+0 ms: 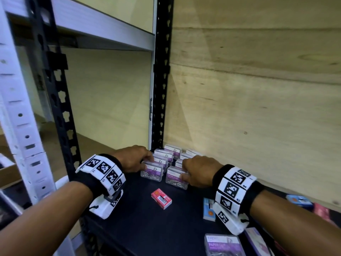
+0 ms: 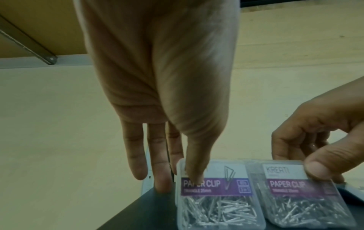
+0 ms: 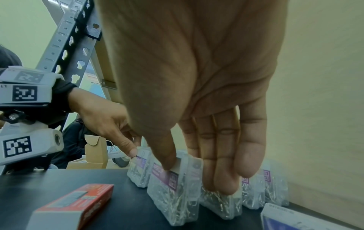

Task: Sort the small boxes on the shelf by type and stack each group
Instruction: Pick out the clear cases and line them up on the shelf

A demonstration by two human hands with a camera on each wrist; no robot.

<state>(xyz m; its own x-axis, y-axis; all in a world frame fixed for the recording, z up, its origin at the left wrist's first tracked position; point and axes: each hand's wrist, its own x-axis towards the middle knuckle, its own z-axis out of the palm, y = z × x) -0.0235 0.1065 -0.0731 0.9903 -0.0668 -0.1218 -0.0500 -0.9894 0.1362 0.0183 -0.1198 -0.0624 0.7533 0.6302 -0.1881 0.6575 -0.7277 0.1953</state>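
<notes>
Two rows of clear paper clip boxes with purple labels stand upright in the back left corner of the dark shelf [image 1: 140, 230]. My left hand [image 1: 145, 163] pinches the front box of the left row [image 1: 152, 173], thumb [image 2: 194, 174] on its label [image 2: 214, 186], the other fingers straight down beside and behind it. My right hand [image 1: 184, 172] grips the front box of the right row [image 1: 174, 182]; its thumb [image 3: 167, 160] is on the label side and its fingers [image 3: 222, 171] are behind the box [image 3: 171, 200]. Both boxes stand on the shelf.
A red box [image 1: 161, 198] lies loose in front of the rows. A light blue box [image 1: 208, 212] lies under my right wrist. One more paper clip box [image 1: 224, 244] lies flat near the front edge. Blue and pink boxes [image 1: 299, 200] sit far right. A black upright [image 1: 160, 89] stands just behind the rows.
</notes>
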